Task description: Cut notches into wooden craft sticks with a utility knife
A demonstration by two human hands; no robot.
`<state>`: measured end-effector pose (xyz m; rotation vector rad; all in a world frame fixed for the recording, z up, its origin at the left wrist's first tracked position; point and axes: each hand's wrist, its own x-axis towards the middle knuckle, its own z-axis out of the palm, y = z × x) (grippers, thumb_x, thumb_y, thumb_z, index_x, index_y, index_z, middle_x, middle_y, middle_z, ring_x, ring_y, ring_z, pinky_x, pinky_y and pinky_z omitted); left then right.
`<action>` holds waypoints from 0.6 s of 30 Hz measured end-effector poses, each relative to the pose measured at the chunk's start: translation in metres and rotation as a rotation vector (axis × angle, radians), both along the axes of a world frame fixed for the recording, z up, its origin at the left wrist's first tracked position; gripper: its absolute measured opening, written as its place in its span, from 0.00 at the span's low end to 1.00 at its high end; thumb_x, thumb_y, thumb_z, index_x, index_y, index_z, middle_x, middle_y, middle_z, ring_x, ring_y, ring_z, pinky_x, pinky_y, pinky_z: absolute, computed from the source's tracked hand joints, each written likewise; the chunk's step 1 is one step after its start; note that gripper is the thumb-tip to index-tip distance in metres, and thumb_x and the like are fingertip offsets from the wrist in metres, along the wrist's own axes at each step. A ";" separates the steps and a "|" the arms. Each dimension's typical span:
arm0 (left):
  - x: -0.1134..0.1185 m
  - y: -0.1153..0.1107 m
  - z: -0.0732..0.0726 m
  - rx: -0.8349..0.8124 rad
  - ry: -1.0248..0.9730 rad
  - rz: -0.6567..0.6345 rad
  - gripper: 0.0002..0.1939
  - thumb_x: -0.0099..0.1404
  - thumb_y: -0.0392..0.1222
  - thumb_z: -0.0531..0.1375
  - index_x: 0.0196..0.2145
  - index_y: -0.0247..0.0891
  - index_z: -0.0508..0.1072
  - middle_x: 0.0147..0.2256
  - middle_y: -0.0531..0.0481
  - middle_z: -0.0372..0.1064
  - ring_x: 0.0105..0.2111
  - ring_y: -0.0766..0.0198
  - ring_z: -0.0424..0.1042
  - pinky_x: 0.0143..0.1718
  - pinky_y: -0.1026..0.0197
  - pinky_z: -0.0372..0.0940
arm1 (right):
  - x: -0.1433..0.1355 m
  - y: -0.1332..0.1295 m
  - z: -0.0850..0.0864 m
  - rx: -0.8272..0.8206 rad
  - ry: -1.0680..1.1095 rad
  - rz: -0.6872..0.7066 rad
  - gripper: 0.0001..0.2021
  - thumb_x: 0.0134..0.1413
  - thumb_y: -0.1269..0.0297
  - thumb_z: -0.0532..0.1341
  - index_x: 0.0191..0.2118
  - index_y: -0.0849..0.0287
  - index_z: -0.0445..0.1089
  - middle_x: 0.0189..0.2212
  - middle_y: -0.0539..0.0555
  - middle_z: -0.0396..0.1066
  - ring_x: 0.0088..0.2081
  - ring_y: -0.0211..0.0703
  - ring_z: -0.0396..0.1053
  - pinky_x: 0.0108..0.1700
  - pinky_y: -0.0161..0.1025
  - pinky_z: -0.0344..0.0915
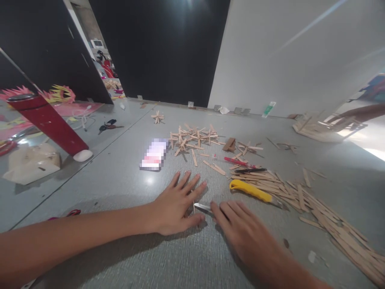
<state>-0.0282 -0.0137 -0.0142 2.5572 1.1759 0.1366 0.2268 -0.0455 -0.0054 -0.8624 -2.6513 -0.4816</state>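
Note:
My left hand point(176, 204) lies palm down on the grey surface point(120, 257), its fingers spread. A thin pale strip, perhaps a wooden stick point(194, 196), shows between its thumb and forefinger; most of it is hidden. Just to the right, my right hand point(240, 226) is closed around a knife point(203, 208). The knife's silver blade points left, its tip by the strip, and its handle is covered by my fingers. Beyond my right hand lies a yellow-handled cutter point(251, 190), beside a long spread of loose wooden craft sticks point(327, 220).
Wooden star-shaped pieces point(195, 136) are heaped ahead, near a lit phone point(154, 154). A red pen point(239, 162) and a black pen point(250, 170) lie right of them. At left, a red bottle point(48, 124) leans near keys point(110, 126). Dark and white panels stand behind.

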 end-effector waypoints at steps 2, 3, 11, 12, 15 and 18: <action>0.000 0.000 0.001 -0.003 0.004 -0.007 0.42 0.77 0.67 0.49 0.78 0.43 0.43 0.77 0.41 0.31 0.75 0.38 0.28 0.73 0.30 0.30 | -0.003 -0.004 -0.002 -0.035 -0.009 0.012 0.29 0.42 0.86 0.52 0.53 0.68 0.69 0.39 0.61 0.79 0.36 0.51 0.79 0.39 0.46 0.74; 0.000 0.000 0.001 -0.004 0.004 -0.012 0.42 0.78 0.67 0.49 0.78 0.43 0.43 0.77 0.41 0.31 0.75 0.37 0.28 0.73 0.30 0.30 | -0.003 -0.005 -0.002 -0.057 -0.006 0.005 0.30 0.41 0.87 0.51 0.52 0.66 0.69 0.38 0.60 0.79 0.35 0.50 0.78 0.36 0.45 0.73; 0.004 -0.006 0.004 -0.064 0.020 -0.054 0.46 0.74 0.67 0.55 0.78 0.43 0.41 0.77 0.38 0.24 0.74 0.29 0.22 0.70 0.22 0.29 | 0.005 -0.018 0.009 -1.120 0.328 -0.278 0.09 0.71 0.64 0.52 0.35 0.53 0.62 0.27 0.51 0.73 0.22 0.41 0.71 0.22 0.34 0.61; 0.004 -0.007 0.005 -0.068 0.027 -0.061 0.47 0.74 0.67 0.55 0.78 0.43 0.42 0.76 0.37 0.24 0.73 0.29 0.22 0.69 0.22 0.28 | 0.003 -0.021 0.012 -1.393 0.413 -0.310 0.09 0.72 0.61 0.52 0.37 0.52 0.61 0.26 0.50 0.74 0.22 0.39 0.71 0.22 0.32 0.61; 0.004 -0.009 0.008 -0.068 0.045 -0.078 0.47 0.74 0.67 0.55 0.78 0.43 0.42 0.76 0.35 0.23 0.73 0.28 0.22 0.69 0.22 0.28 | -0.002 -0.028 0.021 -1.904 0.648 -0.332 0.10 0.72 0.54 0.53 0.44 0.53 0.66 0.25 0.49 0.76 0.24 0.39 0.74 0.28 0.32 0.67; 0.004 -0.008 0.009 -0.067 0.039 -0.080 0.46 0.74 0.67 0.55 0.78 0.44 0.42 0.76 0.36 0.24 0.73 0.28 0.23 0.69 0.22 0.28 | -0.001 -0.030 0.028 -1.855 0.799 -0.395 0.16 0.67 0.48 0.59 0.49 0.52 0.74 0.23 0.50 0.76 0.28 0.44 0.77 0.30 0.34 0.72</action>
